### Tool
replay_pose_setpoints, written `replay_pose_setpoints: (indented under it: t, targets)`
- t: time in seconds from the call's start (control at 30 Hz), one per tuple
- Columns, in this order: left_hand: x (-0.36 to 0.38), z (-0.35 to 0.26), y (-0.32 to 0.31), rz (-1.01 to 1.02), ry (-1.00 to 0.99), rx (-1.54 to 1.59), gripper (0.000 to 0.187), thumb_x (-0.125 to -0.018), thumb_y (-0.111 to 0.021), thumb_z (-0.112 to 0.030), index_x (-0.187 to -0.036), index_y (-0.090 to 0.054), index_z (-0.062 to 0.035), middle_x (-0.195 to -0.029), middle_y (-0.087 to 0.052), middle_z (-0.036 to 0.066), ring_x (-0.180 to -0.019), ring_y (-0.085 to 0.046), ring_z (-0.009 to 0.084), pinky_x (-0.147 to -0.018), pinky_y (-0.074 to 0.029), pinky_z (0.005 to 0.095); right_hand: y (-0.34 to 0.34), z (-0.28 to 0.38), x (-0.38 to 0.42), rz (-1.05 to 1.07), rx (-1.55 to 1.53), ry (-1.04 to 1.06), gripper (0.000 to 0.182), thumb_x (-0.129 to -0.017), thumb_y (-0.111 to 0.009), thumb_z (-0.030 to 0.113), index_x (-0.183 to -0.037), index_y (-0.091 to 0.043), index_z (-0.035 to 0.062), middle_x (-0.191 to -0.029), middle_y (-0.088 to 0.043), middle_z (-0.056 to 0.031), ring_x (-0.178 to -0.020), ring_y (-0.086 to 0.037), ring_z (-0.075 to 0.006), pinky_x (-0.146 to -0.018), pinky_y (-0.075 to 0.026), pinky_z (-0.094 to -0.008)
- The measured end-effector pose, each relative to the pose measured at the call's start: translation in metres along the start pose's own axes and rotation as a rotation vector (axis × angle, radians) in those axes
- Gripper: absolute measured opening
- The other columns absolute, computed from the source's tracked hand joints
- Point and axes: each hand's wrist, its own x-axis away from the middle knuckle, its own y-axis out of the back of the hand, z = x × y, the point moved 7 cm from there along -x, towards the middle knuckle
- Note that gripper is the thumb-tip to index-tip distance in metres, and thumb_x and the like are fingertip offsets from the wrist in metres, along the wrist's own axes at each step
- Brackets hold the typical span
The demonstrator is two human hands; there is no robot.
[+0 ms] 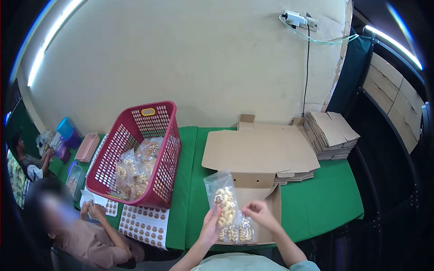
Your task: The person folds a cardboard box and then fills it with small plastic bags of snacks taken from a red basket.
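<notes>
My left hand (210, 228) is closed on a clear zip pouch (226, 198) of pale, curved pieces that look like cashews, with a round brown sticker on its front. The pouch is upright, above the near side of an open cardboard box (258, 195). Inside the box, several similar filled pouches (244, 231) stand in a row along the near left side. My right hand (261, 215) is over the box, just right of the held pouch, its thumb and fingers pinched together above the row. Whatever lies between those fingertips is too small to make out.
Left on the green table (325, 194) stands a red basket (174, 149) of filled pouches, beside sticker sheets (143, 224). Flattened cartons (332, 135) are stacked at the back right. A co-worker (90, 239) sits at the left holding white paper; another person (34, 160) is farther back.
</notes>
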Motion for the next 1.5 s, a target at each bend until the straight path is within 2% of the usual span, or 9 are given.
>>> replay_pose_setpoints:
  t: [0.03,0.13,0.3,0.4,0.57,0.73,1.13,1.33,1.5]
  targets:
    - [-0.003,0.017,0.004,-0.014,0.115,0.083,0.033,-0.092,-0.042,-0.032,-0.113,-0.049,-0.0072,-0.103,-0.058,0.004,-0.093,-0.056,0.0152,-0.078,-0.046,0.0297,-0.007,-0.020,0.011,0.110,0.001,-0.165,0.019,-0.085,-0.056,0.022,-0.081,-0.058,0.0038,-0.069,-0.057,-0.0010,-0.066,-0.054,-0.0052,-0.057,-0.041,-0.0191]
    - [0.009,0.051,-0.007,-0.024,0.192,-0.017,0.035,-0.092,-0.041,-0.035,-0.114,-0.047,-0.0085,-0.105,-0.057,0.003,-0.094,-0.056,0.0136,-0.078,-0.045,0.0304,-0.010,-0.044,0.027,0.069,-0.300,-0.133,0.023,-0.088,-0.050,0.019,-0.078,-0.060,0.0004,-0.067,-0.058,-0.0019,-0.062,-0.054,-0.0065,-0.055,-0.043,-0.0199]
    - [0.014,0.076,-0.024,0.016,0.180,-0.033,0.028,-0.092,-0.044,-0.027,-0.109,-0.048,-0.0050,-0.101,-0.058,0.004,-0.092,-0.058,0.0127,-0.078,-0.049,0.0281,0.025,-0.047,0.043,-0.305,-0.508,-0.266,0.037,-0.094,-0.039,0.030,-0.087,-0.058,0.0000,-0.075,-0.059,-0.0030,-0.058,-0.050,-0.0066,-0.054,-0.041,-0.0206]
    - [0.000,0.067,-0.018,-0.035,-0.035,-0.100,0.025,-0.090,-0.049,-0.024,-0.105,-0.049,-0.0044,-0.092,-0.058,0.004,-0.084,-0.056,0.0085,-0.074,-0.046,0.0238,0.032,-0.038,0.047,0.063,-0.560,-0.174,0.041,-0.094,-0.036,0.035,-0.083,-0.057,0.0013,-0.073,-0.057,-0.0026,-0.059,-0.049,-0.0057,-0.054,-0.039,-0.0208]
    - [-0.005,0.069,-0.008,-0.107,-0.019,-0.219,0.030,-0.087,-0.055,-0.029,-0.103,-0.049,-0.0040,-0.090,-0.058,0.003,-0.079,-0.055,0.0073,-0.067,-0.044,0.0193,0.022,-0.033,0.052,0.103,-0.116,-0.228,0.027,-0.086,-0.056,0.023,-0.066,-0.055,0.0048,-0.059,-0.051,0.0009,-0.054,-0.045,-0.0060,-0.052,-0.036,-0.0197]
    - [0.000,0.072,0.008,-0.039,0.273,-0.350,0.025,-0.086,-0.057,-0.028,-0.096,-0.054,-0.0057,-0.081,-0.057,0.001,-0.070,-0.053,0.0056,-0.058,-0.041,0.0167,0.022,-0.053,0.046,0.023,-0.330,-0.221,0.027,-0.088,-0.054,0.025,-0.070,-0.055,0.0051,-0.061,-0.052,0.0000,-0.056,-0.047,-0.0070,-0.055,-0.038,-0.0201]
    - [0.008,0.072,0.013,-0.057,0.063,-0.413,0.023,-0.081,-0.064,-0.027,-0.085,-0.057,-0.0056,-0.067,-0.054,-0.003,-0.056,-0.047,0.0017,-0.048,-0.035,0.0145,0.012,-0.098,0.059,0.069,-0.354,-0.394,0.025,-0.089,-0.051,0.024,-0.077,-0.056,0.0032,-0.065,-0.053,-0.0012,-0.060,-0.049,-0.0091,-0.059,-0.040,-0.0217]
    - [0.019,0.092,0.019,-0.078,0.295,-0.400,0.021,-0.085,-0.058,-0.028,-0.089,-0.057,-0.0067,-0.071,-0.056,-0.003,-0.059,-0.050,0.0019,-0.052,-0.039,0.0134,0.009,-0.089,0.064,0.060,-0.427,-0.329,0.021,-0.089,-0.050,0.020,-0.083,-0.059,0.0026,-0.070,-0.056,-0.0019,-0.064,-0.051,-0.0092,-0.062,-0.042,-0.0221]
    - [0.020,0.083,0.017,0.010,0.224,-0.491,0.023,-0.085,-0.058,-0.029,-0.085,-0.058,-0.0065,-0.069,-0.057,-0.003,-0.058,-0.051,0.0023,-0.053,-0.042,0.0156,0.005,-0.097,0.065,0.197,-0.255,-0.321,0.022,-0.088,-0.052,0.022,-0.090,-0.059,0.0012,-0.078,-0.059,-0.0033,-0.071,-0.054,-0.0095,-0.068,-0.044,-0.0233]
